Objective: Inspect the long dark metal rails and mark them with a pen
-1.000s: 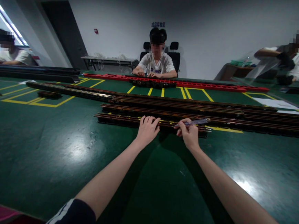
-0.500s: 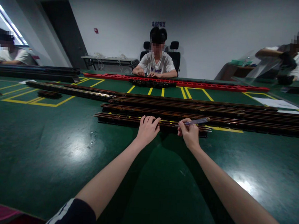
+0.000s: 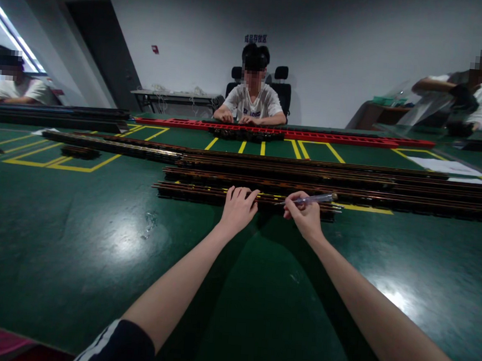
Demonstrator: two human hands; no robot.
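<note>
A long dark strip [image 3: 192, 194] with thin metal rods along it lies crosswise on the green table in front of me. My left hand [image 3: 238, 209] rests over its middle, fingers bent across the strip and thumb at the near side. To the right, my right hand [image 3: 305, 214] pinches a small screwdriver [image 3: 321, 198] with a clear, purplish handle. Its thin shaft points left, with the tip at the strip between my hands. What the tip touches is too small to make out.
Several more dark strips [image 3: 390, 195] lie just beyond, reaching far right. A red frame [image 3: 353, 138] spans the far side of the table [image 3: 74, 228], where a person [image 3: 253, 101] sits opposite. White paper [image 3: 446, 166] lies at the right. Other people are at both sides.
My right hand has shifted slightly left along the strip, carrying the screwdriver, whose tip now lies closer to my left hand. The left hand stays in place.
</note>
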